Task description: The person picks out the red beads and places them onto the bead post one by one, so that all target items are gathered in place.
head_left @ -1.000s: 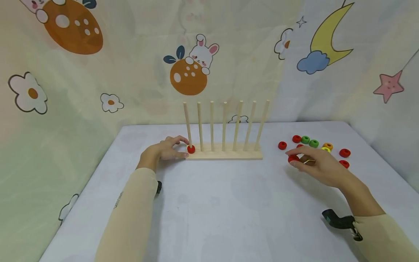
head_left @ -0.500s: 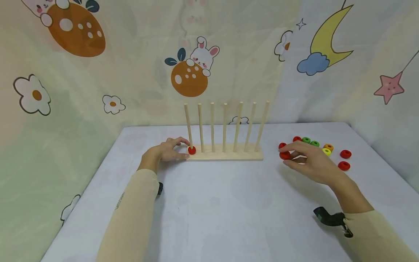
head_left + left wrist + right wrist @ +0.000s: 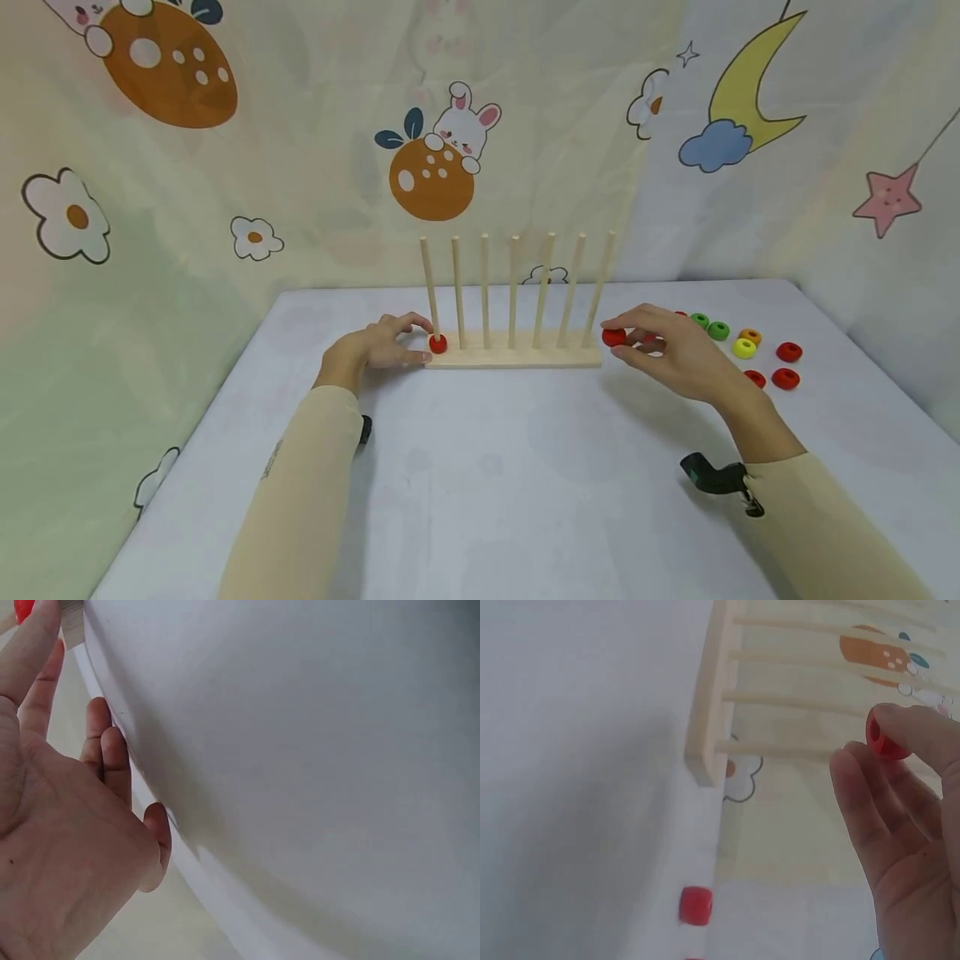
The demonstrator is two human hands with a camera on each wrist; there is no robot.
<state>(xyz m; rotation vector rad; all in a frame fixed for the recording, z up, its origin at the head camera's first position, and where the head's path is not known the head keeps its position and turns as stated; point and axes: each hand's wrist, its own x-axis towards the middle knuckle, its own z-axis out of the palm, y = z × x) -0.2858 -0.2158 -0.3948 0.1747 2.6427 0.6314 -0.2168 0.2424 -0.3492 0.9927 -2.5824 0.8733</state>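
Observation:
A wooden peg rack (image 3: 517, 359) with a row of upright rods stands at the back of the table. One red bead (image 3: 438, 344) sits low on its leftmost rod. My left hand (image 3: 386, 342) holds the rack's left end between thumb and index finger; in the left wrist view its other fingers lie loosely bent beside the table edge. Just right of the rack, my right hand (image 3: 671, 350) pinches another red bead (image 3: 613, 337) between thumb and fingertips, off the table. The right wrist view shows the hole of this held bead (image 3: 886, 735) facing left.
Loose beads lie at the table's right: green ones (image 3: 718, 331), an orange one (image 3: 750, 336), a yellow one (image 3: 744, 348) and several red ones (image 3: 786, 379). My right hand hides some. A patterned cloth (image 3: 322, 167) hangs behind the table.
My right hand has carried the red bead leftward and slightly up from the loose beads to the rack's right end. The left hand and the rack stay in place.

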